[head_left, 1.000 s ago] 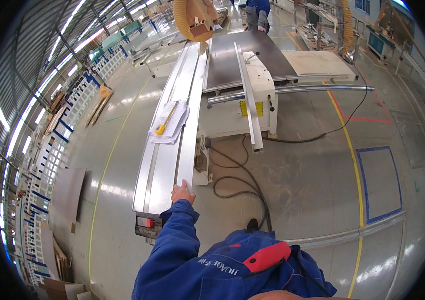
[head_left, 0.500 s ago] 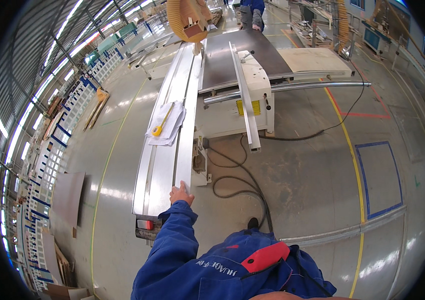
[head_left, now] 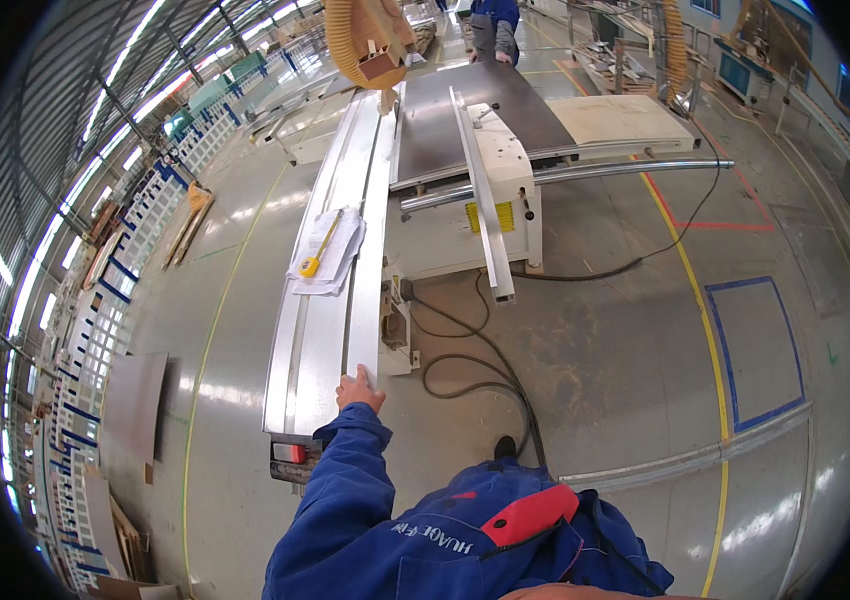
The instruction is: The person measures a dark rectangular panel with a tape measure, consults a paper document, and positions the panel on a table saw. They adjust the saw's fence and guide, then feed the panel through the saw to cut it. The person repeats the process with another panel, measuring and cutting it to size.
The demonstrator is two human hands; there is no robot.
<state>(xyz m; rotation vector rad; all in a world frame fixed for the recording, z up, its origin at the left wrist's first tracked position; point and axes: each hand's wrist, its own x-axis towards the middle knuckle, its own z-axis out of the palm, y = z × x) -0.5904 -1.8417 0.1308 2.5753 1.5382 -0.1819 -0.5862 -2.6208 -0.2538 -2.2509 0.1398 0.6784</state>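
Observation:
My left hand (head_left: 359, 389) lies on the near right part of a long silver sliding table (head_left: 321, 385) of a panel saw, its visible fingers apart on the metal. Nothing shows in its grasp. Farther up the table are white paper sheets (head_left: 345, 243) with a yellow tape measure (head_left: 309, 267) on top, its blade drawn out across them. A large dark brown panel (head_left: 450, 115) lies on the saw's top at the far side. My right hand is out of view. A red-cased tool (head_left: 530, 514) sits against the chest of my blue jacket.
A metal fence rail (head_left: 483, 200) juts toward me from the saw. Black cable (head_left: 493, 367) loops on the floor near my foot. A co-worker (head_left: 494, 28) stands beyond the dark panel, hands at its far edge. A yellow hose (head_left: 345, 45) hangs above the saw.
The scene has shifted slightly in view. Both of the co-worker's hands now show at the panel's far edge. My left hand stays on the sliding table.

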